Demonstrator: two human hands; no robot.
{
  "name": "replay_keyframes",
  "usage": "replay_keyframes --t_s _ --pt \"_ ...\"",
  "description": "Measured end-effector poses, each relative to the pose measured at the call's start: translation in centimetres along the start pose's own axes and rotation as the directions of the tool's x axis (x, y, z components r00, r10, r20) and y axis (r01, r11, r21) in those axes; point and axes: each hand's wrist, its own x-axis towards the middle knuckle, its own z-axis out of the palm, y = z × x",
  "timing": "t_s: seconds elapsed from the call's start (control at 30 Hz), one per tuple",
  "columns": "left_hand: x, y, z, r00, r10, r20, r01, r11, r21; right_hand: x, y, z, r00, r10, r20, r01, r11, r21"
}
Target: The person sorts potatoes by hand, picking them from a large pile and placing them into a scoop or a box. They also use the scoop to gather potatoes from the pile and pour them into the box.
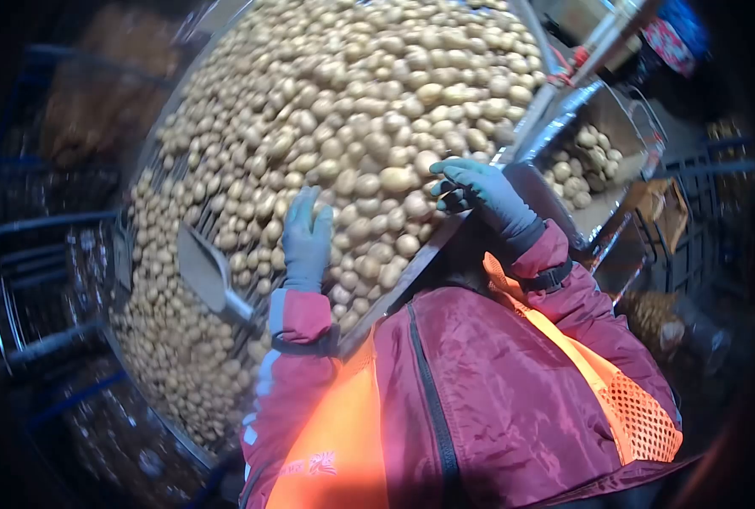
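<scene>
Many pale potatoes (369, 140) cover a wide sorting table in front of me. My left hand (307, 242), in a grey-green glove, rests palm down over the potatoes with its fingers stretched out, and no potato shows in its grasp. To the right, my right hand (481, 193) wears a matching glove with dark fingertips. It hovers at the near edge of the potatoes, fingers loosely bent and apart, with nothing visible in them. A metal scoop (203, 270) lies among the potatoes left of my left hand.
At the right, a bin (534, 199) beside the table holds larger potatoes (585, 168). A metal rail (555, 93) with red ties runs along the table's right side. Dark crates (42, 263) stand at the left, and an open cardboard box (664, 212) is at the right.
</scene>
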Motion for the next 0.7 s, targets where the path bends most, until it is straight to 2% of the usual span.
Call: replay_keyframes --t_s 0.07,0.1,0.13,0.17,0.2,0.27,0.3,0.33,0.37,0.43,0.5,0.57,0.63,0.67,0.7 --pt "-2.5 -1.2 -4.2 0.989 -0.127 -0.074 0.119 0.987 -0.107 1.2 1.3 2.9 0.997 0.019 0.081 -0.010 0.994 -0.107" --pt "-4.0 -2.7 -6.1 0.983 -0.096 -0.158 0.080 0.991 -0.105 1.6 1.8 4.5 0.991 0.018 0.133 0.008 0.982 -0.188" --pt "-5.5 -4.7 -8.1 0.969 -0.126 -0.214 0.106 0.989 -0.101 1.9 2.2 6.2 0.977 -0.037 0.211 0.113 0.925 -0.362" --pt "-7.2 -6.4 -9.9 0.951 -0.156 -0.267 0.135 0.986 -0.098 2.4 2.8 8.1 0.971 -0.015 0.240 0.108 0.919 -0.380" --pt "-9.1 -7.1 -11.4 0.886 -0.308 -0.347 0.253 0.948 -0.194 2.8 3.4 10.1 0.952 0.053 0.302 0.054 0.941 -0.335" --pt "-13.2 -11.8 -14.8 0.839 -0.337 -0.427 0.340 0.938 -0.072 3.6 4.6 13.6 0.910 0.145 0.388 -0.017 0.949 -0.314" --pt "-15.1 -13.3 -16.3 0.815 -0.329 -0.477 0.383 0.924 0.017 4.2 5.4 15.5 0.907 0.190 0.376 -0.057 0.940 -0.336" --pt "-17.4 -14.5 -17.0 0.737 -0.436 -0.516 0.409 0.896 -0.172 4.9 6.4 17.6 0.899 0.236 0.368 -0.097 0.929 -0.357" --pt "-19.5 -15.6 -18.4 0.706 -0.476 -0.524 0.475 0.867 -0.147 5.6 7.6 19.9 0.887 0.284 0.364 -0.138 0.915 -0.378" --pt "-24.9 -20.7 -20.1 0.687 -0.409 -0.601 0.541 0.840 0.047 7.3 10.1 23.2 0.872 0.281 0.401 -0.082 0.891 -0.447" --pt "-27.9 -21.3 -22.5 0.632 -0.452 -0.629 0.597 0.802 0.024 8.4 11.5 26.6 0.870 0.307 0.385 -0.076 0.856 -0.511" --pt "-30.9 -23.4 -24.0 0.536 -0.528 -0.659 0.702 0.712 0.001 9.4 12.6 29.4 0.839 0.364 0.405 -0.098 0.833 -0.545" --pt "-34.2 -27.5 -25.2 0.530 -0.482 -0.697 0.720 0.691 0.070 11.4 14.6 31.4 0.800 0.437 0.411 -0.161 0.816 -0.555" --pt "-34.7 -27.8 -26.0 0.534 -0.474 -0.700 0.748 0.651 0.129 11.9 15.5 33.0 0.807 0.484 0.339 -0.260 0.806 -0.532" --pt "-35.1 -28.0 -26.7 0.540 -0.469 -0.699 0.771 0.608 0.188 12.3 16.1 34.3 0.803 0.490 0.338 -0.262 0.800 -0.539"
